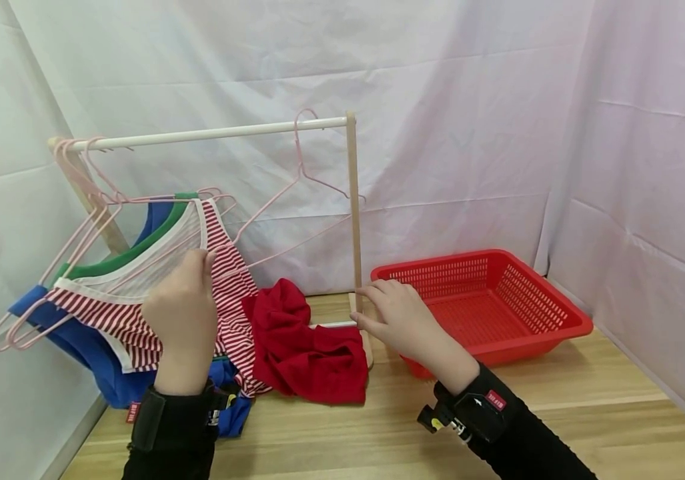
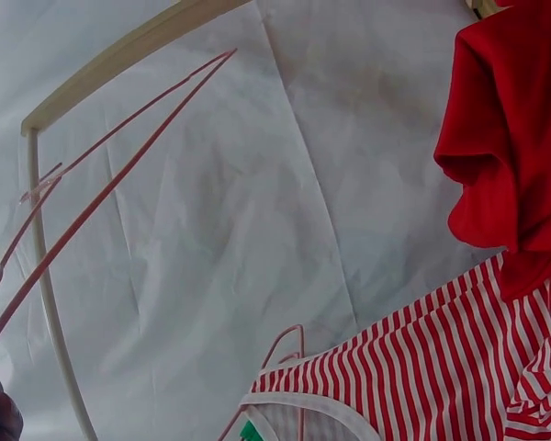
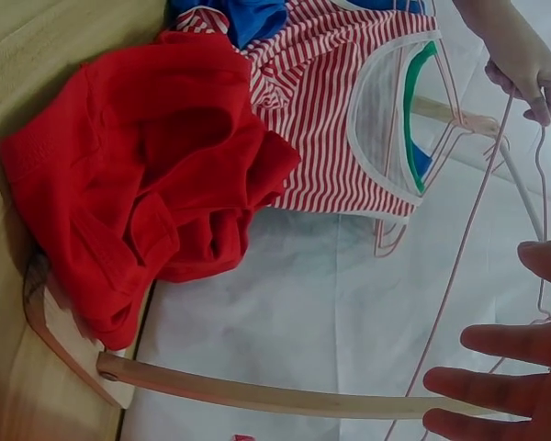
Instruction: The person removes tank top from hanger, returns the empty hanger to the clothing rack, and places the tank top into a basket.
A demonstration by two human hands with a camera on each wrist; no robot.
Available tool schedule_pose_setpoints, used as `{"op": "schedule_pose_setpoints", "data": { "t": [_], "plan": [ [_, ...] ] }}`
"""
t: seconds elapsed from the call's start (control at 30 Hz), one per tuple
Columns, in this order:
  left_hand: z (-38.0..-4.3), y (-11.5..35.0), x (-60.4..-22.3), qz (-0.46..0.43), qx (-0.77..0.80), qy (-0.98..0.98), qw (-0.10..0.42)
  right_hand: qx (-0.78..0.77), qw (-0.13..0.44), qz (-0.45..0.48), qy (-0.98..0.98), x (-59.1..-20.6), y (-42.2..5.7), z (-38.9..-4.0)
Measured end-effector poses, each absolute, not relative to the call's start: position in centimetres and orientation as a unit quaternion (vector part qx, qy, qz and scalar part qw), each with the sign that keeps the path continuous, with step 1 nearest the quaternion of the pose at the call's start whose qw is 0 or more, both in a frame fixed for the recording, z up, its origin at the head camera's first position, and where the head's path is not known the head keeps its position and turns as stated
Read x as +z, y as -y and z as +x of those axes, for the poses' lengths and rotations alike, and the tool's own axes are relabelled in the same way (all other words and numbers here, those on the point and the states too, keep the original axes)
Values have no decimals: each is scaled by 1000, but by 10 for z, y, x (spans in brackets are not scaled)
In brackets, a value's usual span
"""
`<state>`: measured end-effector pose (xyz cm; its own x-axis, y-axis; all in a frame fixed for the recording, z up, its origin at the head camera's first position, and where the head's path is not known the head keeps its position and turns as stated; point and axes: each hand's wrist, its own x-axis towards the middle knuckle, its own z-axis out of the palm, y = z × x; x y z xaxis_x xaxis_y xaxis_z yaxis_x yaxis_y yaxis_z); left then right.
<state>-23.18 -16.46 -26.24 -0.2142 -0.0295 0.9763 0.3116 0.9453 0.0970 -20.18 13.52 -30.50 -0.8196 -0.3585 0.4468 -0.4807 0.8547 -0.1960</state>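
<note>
While left fingers (image 3: 533, 81) grip its end, one hanger (image 1: 270, 204) extends rightward.

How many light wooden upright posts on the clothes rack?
2 in the head view: left post, its lower end hidden by hanging red-and-white striped, green and blue garments; right post, left of the perforated red plastic basket. No others visible.

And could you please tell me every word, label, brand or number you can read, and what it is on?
No text can be read.
Red tag on the right wrist band: lettering too small.
Red label beside the left wrist band: also too small.
White marks by both wrist bands: too blurred to tell.
</note>
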Motion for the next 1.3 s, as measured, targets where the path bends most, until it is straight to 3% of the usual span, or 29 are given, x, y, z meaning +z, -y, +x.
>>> {"op": "schedule_pose_setpoints", "data": {
  "t": [0.93, 1.3],
  "plan": [
    [-217, 164, -270, -142, -191, 752, 614, 165, 228, 220, 934, -308, -141, -192],
    [-202, 143, -261, -183, -234, 681, 670, 157, 239, 208, 935, -309, -151, -187]
  ]
}}
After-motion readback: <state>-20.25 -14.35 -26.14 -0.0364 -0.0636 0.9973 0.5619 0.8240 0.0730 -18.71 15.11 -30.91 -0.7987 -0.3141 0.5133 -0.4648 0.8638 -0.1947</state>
